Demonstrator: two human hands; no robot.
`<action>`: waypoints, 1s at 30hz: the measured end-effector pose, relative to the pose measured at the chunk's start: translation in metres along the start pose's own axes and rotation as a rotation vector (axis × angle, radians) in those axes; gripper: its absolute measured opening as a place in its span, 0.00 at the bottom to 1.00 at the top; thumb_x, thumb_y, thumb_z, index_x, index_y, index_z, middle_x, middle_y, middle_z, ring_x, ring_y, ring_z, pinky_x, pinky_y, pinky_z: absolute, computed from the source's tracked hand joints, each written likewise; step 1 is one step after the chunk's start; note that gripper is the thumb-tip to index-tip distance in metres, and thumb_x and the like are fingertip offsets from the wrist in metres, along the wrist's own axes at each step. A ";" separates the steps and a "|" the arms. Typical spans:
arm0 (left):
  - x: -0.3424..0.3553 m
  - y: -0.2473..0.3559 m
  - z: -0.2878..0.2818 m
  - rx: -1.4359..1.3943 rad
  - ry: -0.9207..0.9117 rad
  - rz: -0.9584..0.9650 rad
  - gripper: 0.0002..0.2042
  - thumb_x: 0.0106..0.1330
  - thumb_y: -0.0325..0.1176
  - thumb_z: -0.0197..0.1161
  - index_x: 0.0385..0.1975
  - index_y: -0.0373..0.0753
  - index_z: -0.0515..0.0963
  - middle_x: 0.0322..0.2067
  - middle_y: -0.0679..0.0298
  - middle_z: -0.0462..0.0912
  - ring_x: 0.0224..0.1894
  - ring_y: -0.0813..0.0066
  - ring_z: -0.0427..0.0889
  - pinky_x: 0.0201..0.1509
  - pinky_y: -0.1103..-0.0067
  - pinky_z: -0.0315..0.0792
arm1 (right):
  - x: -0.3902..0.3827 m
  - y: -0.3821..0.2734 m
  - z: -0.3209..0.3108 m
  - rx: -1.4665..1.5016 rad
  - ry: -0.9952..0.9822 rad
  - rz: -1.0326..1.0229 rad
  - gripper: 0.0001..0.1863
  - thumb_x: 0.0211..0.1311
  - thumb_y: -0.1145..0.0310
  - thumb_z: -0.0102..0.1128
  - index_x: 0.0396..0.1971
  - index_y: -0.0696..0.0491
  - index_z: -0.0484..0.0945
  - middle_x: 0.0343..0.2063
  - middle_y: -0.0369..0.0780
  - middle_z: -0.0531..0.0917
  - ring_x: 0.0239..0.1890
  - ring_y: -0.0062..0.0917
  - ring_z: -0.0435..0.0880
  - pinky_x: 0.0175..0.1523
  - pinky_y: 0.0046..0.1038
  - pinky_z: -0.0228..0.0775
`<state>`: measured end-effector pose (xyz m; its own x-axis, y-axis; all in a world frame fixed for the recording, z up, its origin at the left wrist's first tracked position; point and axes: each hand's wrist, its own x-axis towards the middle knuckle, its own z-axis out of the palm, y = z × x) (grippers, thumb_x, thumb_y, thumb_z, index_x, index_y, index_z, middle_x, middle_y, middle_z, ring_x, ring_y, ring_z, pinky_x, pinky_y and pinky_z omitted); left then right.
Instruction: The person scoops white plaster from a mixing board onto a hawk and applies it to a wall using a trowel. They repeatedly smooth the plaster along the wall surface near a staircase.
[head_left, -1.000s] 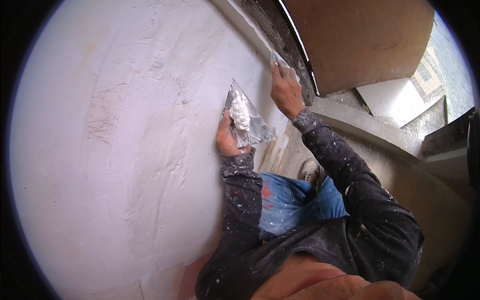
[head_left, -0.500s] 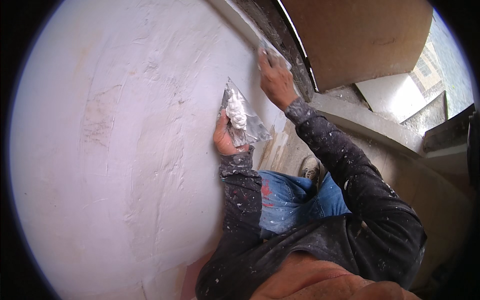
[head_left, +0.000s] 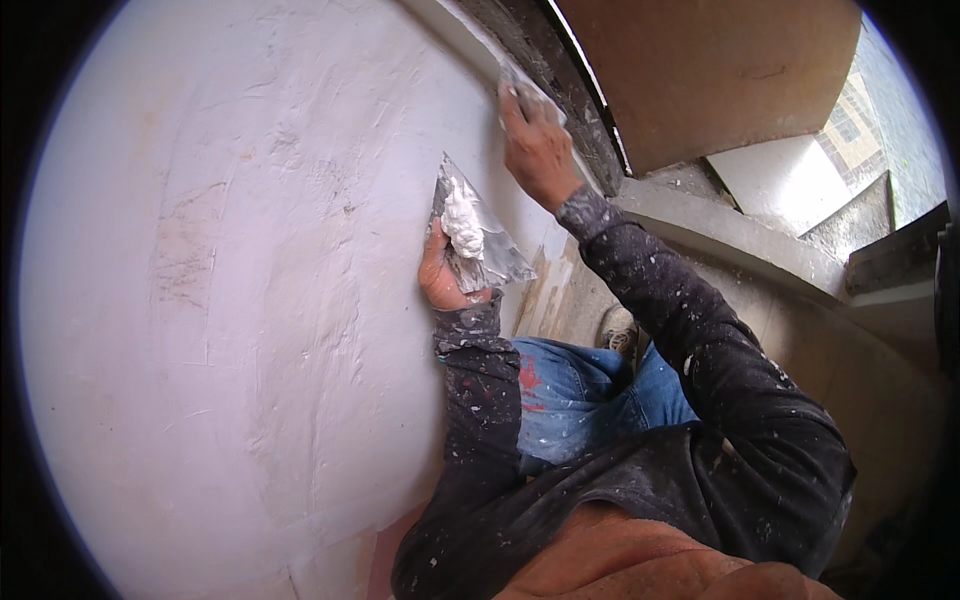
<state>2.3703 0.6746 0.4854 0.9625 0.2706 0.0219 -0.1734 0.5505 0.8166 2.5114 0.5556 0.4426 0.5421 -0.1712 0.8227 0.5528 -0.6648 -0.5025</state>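
The work looks partway through. Most of the wall (head_left: 300,420), filling the left and centre of the frame, bears a whitish coat, so much of the covering seems done. The finish is uneven, though: a brownish patch (head_left: 187,250) shows left of centre, and ridges, scrapes and small pits run through the middle. Those places appear left to smooth, as does perhaps the border strip (head_left: 462,38) at the upper centre, where the right hand (head_left: 542,158) is.

The white paste (head_left: 462,220) sits near the middle of the frame as a thick, soft, lumpy heap on a triangular metal plate (head_left: 510,262), whose grey surface is smeared and whose point is toward the top. A good supply seems to remain. The person's left hand (head_left: 440,275) grips the plate at its lower left edge; the fingers underneath are hidden. The right hand's fingers are closed on a flat blade (head_left: 514,75), mostly covered by them; whether it touches the strip is unclear.
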 end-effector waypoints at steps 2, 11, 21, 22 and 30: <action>0.003 -0.004 0.002 0.002 0.011 0.015 0.22 0.71 0.39 0.50 0.58 0.31 0.68 0.50 0.56 0.78 0.50 0.64 0.79 0.54 0.68 0.74 | -0.041 0.024 0.012 0.003 -0.026 0.029 0.30 0.54 0.78 0.50 0.61 0.58 0.65 0.53 0.52 0.73 0.48 0.47 0.74 0.51 0.40 0.71; 0.000 -0.003 0.002 0.032 0.038 -0.006 0.22 0.71 0.40 0.49 0.58 0.31 0.68 0.50 0.55 0.77 0.50 0.64 0.79 0.54 0.69 0.74 | -0.029 0.018 -0.014 0.020 0.092 0.031 0.32 0.52 0.80 0.53 0.61 0.56 0.65 0.53 0.51 0.72 0.47 0.45 0.74 0.50 0.38 0.73; 0.002 -0.003 -0.001 -0.013 -0.013 -0.013 0.22 0.70 0.41 0.50 0.58 0.32 0.69 0.51 0.55 0.78 0.50 0.62 0.79 0.54 0.68 0.74 | 0.024 -0.015 -0.001 0.044 0.062 0.004 0.30 0.54 0.79 0.49 0.61 0.59 0.64 0.52 0.54 0.73 0.50 0.47 0.74 0.53 0.40 0.71; 0.002 -0.003 -0.002 0.003 0.019 -0.002 0.23 0.70 0.41 0.51 0.57 0.30 0.69 0.50 0.54 0.77 0.50 0.62 0.79 0.54 0.68 0.75 | 0.008 -0.003 0.007 0.039 0.079 -0.010 0.31 0.54 0.79 0.50 0.62 0.59 0.63 0.51 0.53 0.73 0.49 0.47 0.74 0.51 0.40 0.71; 0.004 -0.002 -0.007 0.026 0.019 0.040 0.23 0.70 0.41 0.53 0.57 0.28 0.69 0.50 0.54 0.78 0.48 0.63 0.80 0.52 0.70 0.76 | -0.074 0.033 0.000 -0.015 -0.071 0.119 0.32 0.53 0.79 0.50 0.62 0.58 0.63 0.52 0.53 0.73 0.50 0.47 0.74 0.53 0.41 0.70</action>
<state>2.3732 0.6802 0.4802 0.9507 0.3071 0.0434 -0.2055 0.5186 0.8299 2.4897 0.5465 0.3652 0.6468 -0.1979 0.7365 0.4730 -0.6534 -0.5910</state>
